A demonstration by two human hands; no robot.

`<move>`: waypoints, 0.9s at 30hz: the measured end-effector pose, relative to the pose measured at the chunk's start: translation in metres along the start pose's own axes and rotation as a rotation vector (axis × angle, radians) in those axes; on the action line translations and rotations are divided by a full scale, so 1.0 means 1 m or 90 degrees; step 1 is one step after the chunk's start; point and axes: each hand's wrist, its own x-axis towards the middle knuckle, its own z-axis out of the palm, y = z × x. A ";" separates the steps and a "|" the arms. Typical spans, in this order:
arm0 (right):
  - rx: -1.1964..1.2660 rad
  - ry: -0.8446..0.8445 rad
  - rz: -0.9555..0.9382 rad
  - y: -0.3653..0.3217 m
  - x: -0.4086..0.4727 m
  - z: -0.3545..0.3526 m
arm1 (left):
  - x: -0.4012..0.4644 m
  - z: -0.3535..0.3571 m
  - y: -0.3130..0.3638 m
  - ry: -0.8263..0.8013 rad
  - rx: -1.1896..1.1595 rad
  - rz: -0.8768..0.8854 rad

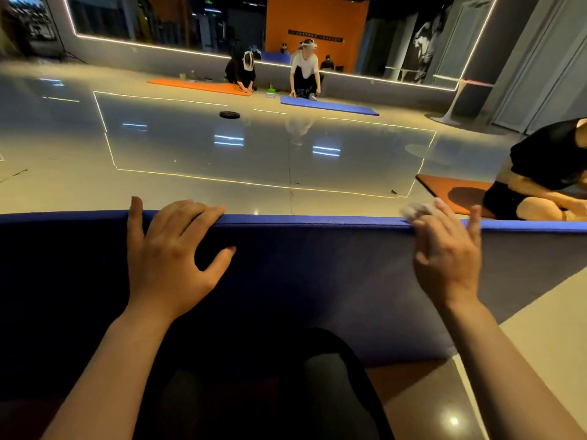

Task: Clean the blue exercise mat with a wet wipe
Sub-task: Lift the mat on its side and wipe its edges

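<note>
The blue exercise mat [317, 274] lies across the floor in front of me, its far edge running left to right. My left hand [171, 252] rests flat on the mat with fingers spread, the fingertips reaching the far edge. My right hand [448, 249] presses a crumpled white wet wipe [416, 211] against the mat's far edge on the right; the wipe shows under the fingertips and is blurred. My dark-clothed knees are at the bottom centre.
Glossy floor [254, 160] stretches beyond the mat. A person in black [546, 173] sits on an orange mat [457, 188] at the right. A mirror wall at the back reflects people, an orange mat and a blue mat. A black weight plate [229, 114] lies mid-floor.
</note>
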 end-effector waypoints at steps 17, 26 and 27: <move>0.151 -0.010 -0.256 -0.145 0.008 0.028 | -0.013 -0.020 -0.038 -0.046 0.096 -0.050; 0.144 -0.020 -0.109 -0.168 0.003 0.032 | -0.026 -0.032 -0.064 -0.020 0.180 -0.152; 0.168 -0.029 -0.131 -0.187 0.001 0.035 | -0.026 -0.031 -0.065 -0.015 0.182 -0.148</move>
